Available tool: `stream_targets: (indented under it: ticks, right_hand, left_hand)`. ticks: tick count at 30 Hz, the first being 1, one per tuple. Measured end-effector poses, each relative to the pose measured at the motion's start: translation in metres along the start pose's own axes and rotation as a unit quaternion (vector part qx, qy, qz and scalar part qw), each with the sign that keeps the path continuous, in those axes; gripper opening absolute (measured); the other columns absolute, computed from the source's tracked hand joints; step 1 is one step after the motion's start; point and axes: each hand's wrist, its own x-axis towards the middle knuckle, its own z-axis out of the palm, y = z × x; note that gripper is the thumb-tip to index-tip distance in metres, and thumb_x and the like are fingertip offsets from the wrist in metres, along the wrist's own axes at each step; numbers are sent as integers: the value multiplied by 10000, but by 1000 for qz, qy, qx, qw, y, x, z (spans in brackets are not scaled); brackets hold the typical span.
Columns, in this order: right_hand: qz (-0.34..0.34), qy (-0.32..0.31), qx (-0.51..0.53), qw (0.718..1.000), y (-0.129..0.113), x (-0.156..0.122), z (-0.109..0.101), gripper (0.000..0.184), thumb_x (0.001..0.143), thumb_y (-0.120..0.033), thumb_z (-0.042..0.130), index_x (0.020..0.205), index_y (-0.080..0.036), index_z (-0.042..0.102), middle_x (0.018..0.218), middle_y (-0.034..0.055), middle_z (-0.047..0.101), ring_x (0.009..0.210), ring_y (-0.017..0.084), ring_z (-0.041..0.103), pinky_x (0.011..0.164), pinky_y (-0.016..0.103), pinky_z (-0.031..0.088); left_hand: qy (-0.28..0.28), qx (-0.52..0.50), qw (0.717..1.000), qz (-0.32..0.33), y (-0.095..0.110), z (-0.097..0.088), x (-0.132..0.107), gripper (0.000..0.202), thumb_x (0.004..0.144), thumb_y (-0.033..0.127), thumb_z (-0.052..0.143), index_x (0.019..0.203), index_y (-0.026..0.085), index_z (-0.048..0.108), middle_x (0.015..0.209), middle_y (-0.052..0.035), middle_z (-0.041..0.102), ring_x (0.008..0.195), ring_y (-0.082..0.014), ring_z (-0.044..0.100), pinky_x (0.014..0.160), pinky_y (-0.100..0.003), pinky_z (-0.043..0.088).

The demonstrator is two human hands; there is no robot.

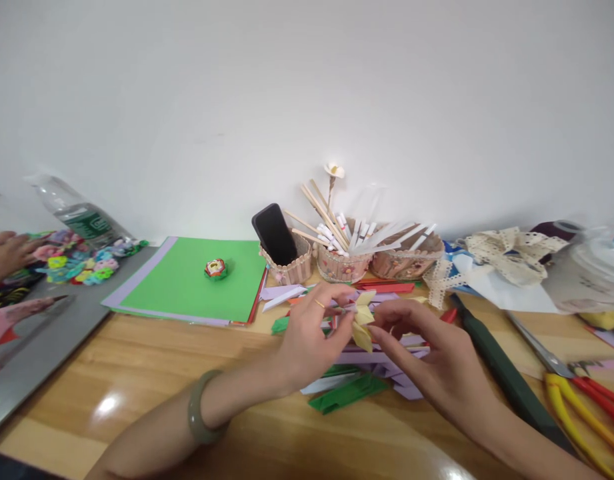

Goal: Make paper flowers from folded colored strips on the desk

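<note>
My left hand (317,333) wears a ring and a bracelet, and pinches a pale yellow folded-paper flower (363,320) between thumb and fingers. From the other side, my right hand (431,340) has its thumb and forefinger at the flower's petals, closed on one edge. The flower's base is hidden behind the left fingers. Beneath both hands lies a pile of folded paper strips (351,393) in green, lilac, white and red. A small finished-looking paper flower (216,269) with green, red and cream layers rests on the green paper sheets (187,293) to the left.
Behind the hands stand small wooden baskets (291,267) holding a phone (275,233), sticks and white pens. Lace ribbon (517,253), a dark green tool (507,373) and scissors (551,360) lie right. At left are a bottle (87,220), colourful flowers (81,260) and another person's hand (7,257).
</note>
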Motion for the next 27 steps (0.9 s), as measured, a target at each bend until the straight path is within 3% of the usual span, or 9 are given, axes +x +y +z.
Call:
stream_targets:
  ticks: [4,9,12,17,22,27]
  right_hand:
    - [-70,17,-44,996,5,-2,3,148,812,-138,520,924,-221,571,806,25,666,697,140,630,623,241,517]
    - [-189,23,-146,971,15,-8,7,202,838,-102,487,995,-192,578,901,72,662,792,156,627,696,270,516]
    - [-214,15,-184,959,20,-11,7,221,845,-90,474,1032,-162,568,907,82,654,809,164,615,710,283,511]
    - [-222,24,-188,956,27,-10,3,205,849,-87,481,1013,-172,570,891,68,649,800,161,609,694,284,505]
    - [-224,47,-181,956,30,-5,3,186,815,-66,537,969,-159,583,878,75,660,798,166,620,696,291,509]
    - [-222,59,-181,956,30,-1,2,128,824,-113,542,929,-172,586,857,69,678,752,160,640,665,281,527]
  left_hand:
    - [-11,45,998,51,2,-2,0,212,792,140,494,971,184,600,861,-47,577,779,-128,548,681,-242,467]
    - [-17,-17,997,-75,5,-3,3,171,700,62,550,784,173,650,824,-26,565,794,-129,560,580,-192,457]
    - [-19,-28,996,-81,4,-4,5,162,688,49,575,750,170,664,804,-19,565,773,-122,566,588,-200,462]
    - [-20,12,1000,21,-3,-7,7,84,760,96,574,764,159,631,860,-39,623,830,-131,589,731,-254,476]
    - [-11,103,987,122,-8,-8,8,87,826,134,502,819,150,587,753,-35,628,706,-122,576,655,-242,474]
    - [-13,157,965,211,-12,-11,9,163,830,63,447,867,134,589,794,-62,619,720,-123,566,648,-234,476]
